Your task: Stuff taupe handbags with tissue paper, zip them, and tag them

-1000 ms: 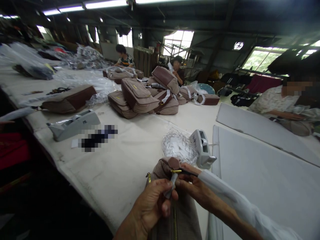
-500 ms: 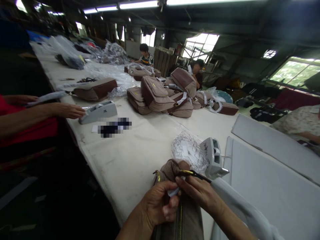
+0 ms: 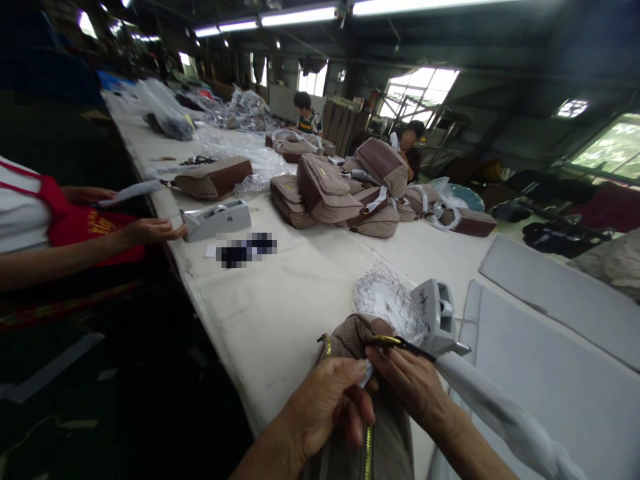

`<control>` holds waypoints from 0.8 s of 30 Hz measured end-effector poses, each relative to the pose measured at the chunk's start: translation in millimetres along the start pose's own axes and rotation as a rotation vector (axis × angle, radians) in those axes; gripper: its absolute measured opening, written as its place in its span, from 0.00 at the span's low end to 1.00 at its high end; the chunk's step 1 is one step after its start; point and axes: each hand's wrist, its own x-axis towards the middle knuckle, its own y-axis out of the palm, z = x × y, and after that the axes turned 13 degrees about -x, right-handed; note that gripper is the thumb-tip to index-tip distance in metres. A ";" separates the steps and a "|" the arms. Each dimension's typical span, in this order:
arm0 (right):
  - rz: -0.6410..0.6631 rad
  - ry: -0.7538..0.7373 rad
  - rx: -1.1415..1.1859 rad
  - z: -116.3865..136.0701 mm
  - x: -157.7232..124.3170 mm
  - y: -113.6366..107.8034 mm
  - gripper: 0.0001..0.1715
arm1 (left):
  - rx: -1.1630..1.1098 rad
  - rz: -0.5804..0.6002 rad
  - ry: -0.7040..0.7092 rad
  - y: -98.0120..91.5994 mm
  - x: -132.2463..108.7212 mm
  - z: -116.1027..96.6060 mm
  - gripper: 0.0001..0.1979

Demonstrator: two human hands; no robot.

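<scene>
A taupe handbag [image 3: 395, 443] with a gold zipper lies in front of me at the table's edge. My left hand [image 3: 330, 403] is closed, thumb and finger pinching a small white wrapping piece [image 3: 367, 373] by the bag's end. My right hand [image 3: 413, 383] is closed at the strap's gold hardware [image 3: 389, 341], its fingertips beside that white piece. What lies under the right fingers is partly hidden. From the hardware, a strap wrapped in white [image 3: 500, 400] runs off to the lower right.
Past the bag stand a grey tape dispenser [image 3: 437, 317] and a heap of white ties [image 3: 383, 293]. White boards [image 3: 545, 373] lie right. Brown bags [image 3: 330, 190] are piled farther back. A co-worker's hand [image 3: 155, 230] is at another tape dispenser [image 3: 220, 220] on the left.
The view has shifted slightly, so the scene sits farther right. Both my hands stay at the strap hardware. The co-worker's hand has drawn back a little from the left dispenser.
</scene>
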 end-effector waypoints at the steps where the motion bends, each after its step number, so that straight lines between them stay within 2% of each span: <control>1: 0.000 0.012 0.011 0.8 -5.6 -1.1 0.24 | 0.155 -0.090 0.146 -5.9 -6.9 -2.6 0.21; 3: -0.041 0.063 0.038 2.9 -22.1 -2.4 0.30 | 0.432 -0.354 0.443 -24.7 -19.1 -3.7 0.20; 4: -0.080 0.117 0.050 4.4 -31.6 -2.4 0.33 | 0.525 -0.478 0.543 -35.6 -23.4 -0.4 0.19; 5: -0.122 0.200 0.057 6.0 -40.9 -1.7 0.34 | 0.581 -0.563 0.592 -45.9 -26.1 6.2 0.20; 6: -0.147 0.318 0.058 7.7 -49.1 -0.4 0.32 | 0.613 -0.596 0.597 -54.3 -27.2 16.2 0.23; 7: -0.144 0.467 0.066 9.4 -55.6 1.5 0.28 | 0.638 -0.579 0.581 -59.7 -27.0 28.9 0.25; 9: -0.059 0.808 0.141 13.1 -63.2 6.9 0.22 | 0.712 -0.491 0.597 -60.3 -24.3 57.9 0.28; 11: 0.096 1.086 0.334 17.4 -66.0 13.1 0.27 | 0.784 -0.455 0.696 -50.4 -21.8 81.3 0.27; 13: 0.212 1.230 0.545 22.4 -68.3 17.7 0.34 | 0.798 -0.416 0.754 -38.5 -21.4 89.3 0.23; 15: 0.271 1.299 0.662 27.0 -71.9 18.8 0.39 | 0.752 -0.364 0.720 -32.8 -20.8 79.7 0.20; 19: 0.280 1.330 0.713 32.3 -73.7 9.1 0.40 | 0.735 -0.394 0.657 -42.5 -5.4 34.7 0.21; 22: 0.312 1.235 0.746 30.5 -68.7 0.1 0.35 | 0.826 -0.198 0.548 -48.8 10.3 9.7 0.20; 24: 0.307 1.190 0.758 23.8 -67.0 -0.5 0.33 | 0.863 -0.126 0.504 -48.8 13.1 3.6 0.17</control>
